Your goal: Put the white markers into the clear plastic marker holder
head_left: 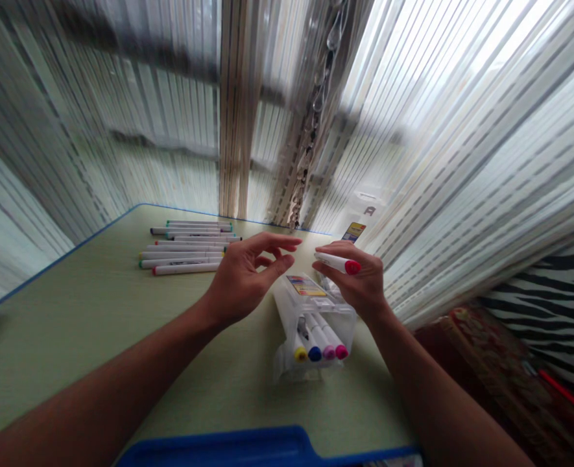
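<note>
Between the thumb and fingers of my right hand [364, 279] is a white marker [333, 261] with a red end pointing toward me. My left hand [248, 279] hovers to the left of it, thumb and fingers apart with nothing between them. Below and between both hands lies a clear plastic marker case [287, 301], its open end facing me. Inside it sit several markers [320, 334] with yellow, blue, lilac and pink ends. Beyond my left hand, several white markers [184, 255] lie in a row on the table.
The pale green table [209, 395] has a blue edge and a blue tray-like piece [218, 447] at its near side. A clear plastic piece with a label [353, 232] stands at the back by the string curtain [170, 117]. Zebra-striped fabric [549, 311] is at right.
</note>
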A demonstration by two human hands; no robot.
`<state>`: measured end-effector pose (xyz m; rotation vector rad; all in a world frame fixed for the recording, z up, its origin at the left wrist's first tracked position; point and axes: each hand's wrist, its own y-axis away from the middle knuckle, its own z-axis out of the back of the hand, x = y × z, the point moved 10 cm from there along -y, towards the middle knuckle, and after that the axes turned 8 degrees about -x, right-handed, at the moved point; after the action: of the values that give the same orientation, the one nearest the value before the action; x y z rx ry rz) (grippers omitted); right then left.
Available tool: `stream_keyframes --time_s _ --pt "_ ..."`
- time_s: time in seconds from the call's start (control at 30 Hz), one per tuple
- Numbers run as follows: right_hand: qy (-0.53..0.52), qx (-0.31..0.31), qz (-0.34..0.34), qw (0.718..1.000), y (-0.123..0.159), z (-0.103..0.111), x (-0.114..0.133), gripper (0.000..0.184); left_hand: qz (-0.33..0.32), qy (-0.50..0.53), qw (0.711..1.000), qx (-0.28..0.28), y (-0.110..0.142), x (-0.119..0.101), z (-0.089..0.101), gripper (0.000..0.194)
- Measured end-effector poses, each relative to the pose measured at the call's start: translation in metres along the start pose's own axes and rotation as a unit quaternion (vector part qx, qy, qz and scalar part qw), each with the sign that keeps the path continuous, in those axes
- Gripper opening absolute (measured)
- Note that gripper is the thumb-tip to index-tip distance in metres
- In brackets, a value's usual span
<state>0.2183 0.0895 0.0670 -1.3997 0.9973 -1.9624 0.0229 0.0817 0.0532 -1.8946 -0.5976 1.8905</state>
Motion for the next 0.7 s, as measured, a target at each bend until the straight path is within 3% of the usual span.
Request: stream_keyframes --time_s 0.43,0.7 --pt "0.011 0.036 0.003 0.999 0.004 -0.006 -0.008 0.021 0.006 0.003 1.0 0.007 0.0 -0.003 -0.002 0.023" --pt "0.0 0.045 0.01 0.999 0.006 -0.006 -0.013 0.032 0.008 0.002 1.0 0.007 0.001 -0.003 -0.001 0.024"
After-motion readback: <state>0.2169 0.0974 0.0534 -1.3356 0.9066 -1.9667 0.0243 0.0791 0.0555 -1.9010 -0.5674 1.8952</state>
